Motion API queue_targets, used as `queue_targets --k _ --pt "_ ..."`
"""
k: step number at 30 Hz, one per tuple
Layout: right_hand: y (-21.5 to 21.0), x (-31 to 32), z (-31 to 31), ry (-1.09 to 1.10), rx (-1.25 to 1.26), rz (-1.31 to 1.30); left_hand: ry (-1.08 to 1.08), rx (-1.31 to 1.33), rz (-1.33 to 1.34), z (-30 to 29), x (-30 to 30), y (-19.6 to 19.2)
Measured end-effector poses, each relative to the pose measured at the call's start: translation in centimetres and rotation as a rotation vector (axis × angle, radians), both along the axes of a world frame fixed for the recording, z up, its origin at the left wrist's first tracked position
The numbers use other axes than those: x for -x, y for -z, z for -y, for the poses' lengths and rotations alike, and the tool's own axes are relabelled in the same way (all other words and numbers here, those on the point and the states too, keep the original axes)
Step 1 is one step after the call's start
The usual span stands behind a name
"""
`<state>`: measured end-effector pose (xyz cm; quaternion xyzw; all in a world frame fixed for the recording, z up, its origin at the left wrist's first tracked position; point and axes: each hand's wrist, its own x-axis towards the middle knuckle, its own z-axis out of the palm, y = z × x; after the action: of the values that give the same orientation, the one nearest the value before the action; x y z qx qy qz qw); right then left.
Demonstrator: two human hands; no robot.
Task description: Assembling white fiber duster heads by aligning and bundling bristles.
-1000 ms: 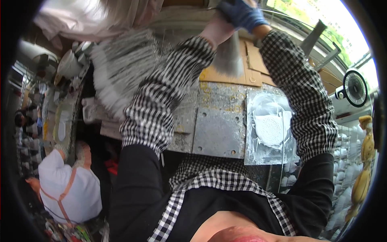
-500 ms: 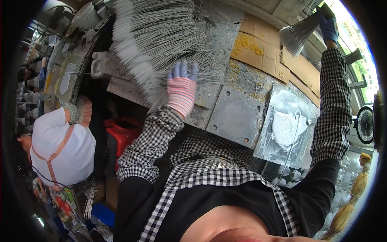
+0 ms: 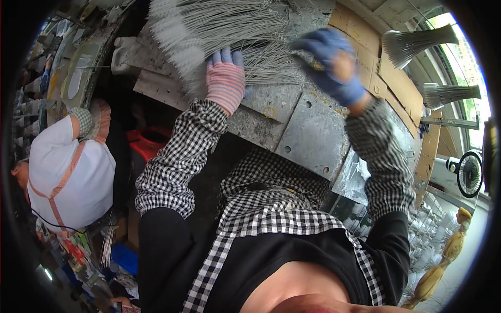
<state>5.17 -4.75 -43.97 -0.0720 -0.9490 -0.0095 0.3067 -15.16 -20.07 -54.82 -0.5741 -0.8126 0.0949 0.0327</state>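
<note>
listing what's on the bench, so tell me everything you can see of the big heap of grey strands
The heap of strands lies fanned across the far left of the grey, stained bench, its top cut off by the picture edge. Pale, bushy ends face left; thin, wire-like grey ends spread loosely right. Metal or plastic, I can't tell. The left hand's fingers lie over its near edge; the blurred right hand is by its right end, contact unclear.

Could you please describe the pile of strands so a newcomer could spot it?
Find the grey workbench in front of the person. On its far left part, just beyond the striped-gloved left hand, lies the pile of thin strands; unlike the gathered bundles by the window, it spreads wide, with pale left ends.
</note>
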Motion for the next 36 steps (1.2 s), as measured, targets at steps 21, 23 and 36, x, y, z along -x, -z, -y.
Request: queue_targets --k 21,23,36 --pt "13.5 19.0 -9.1 -0.203 0.35 0.178 -0.046 0.026 0.106 3.3 -3.2 -0.4" --pt "14.5 19.7 -9.8 -0.285 0.488 0.228 -0.077 0.075 0.12 4.6 -3.5 0.1" --pt "7.6 -1.0 8.1 -0.183 0.167 0.207 -0.093 0.13 0.188 5.6 -2.7 -1.7"
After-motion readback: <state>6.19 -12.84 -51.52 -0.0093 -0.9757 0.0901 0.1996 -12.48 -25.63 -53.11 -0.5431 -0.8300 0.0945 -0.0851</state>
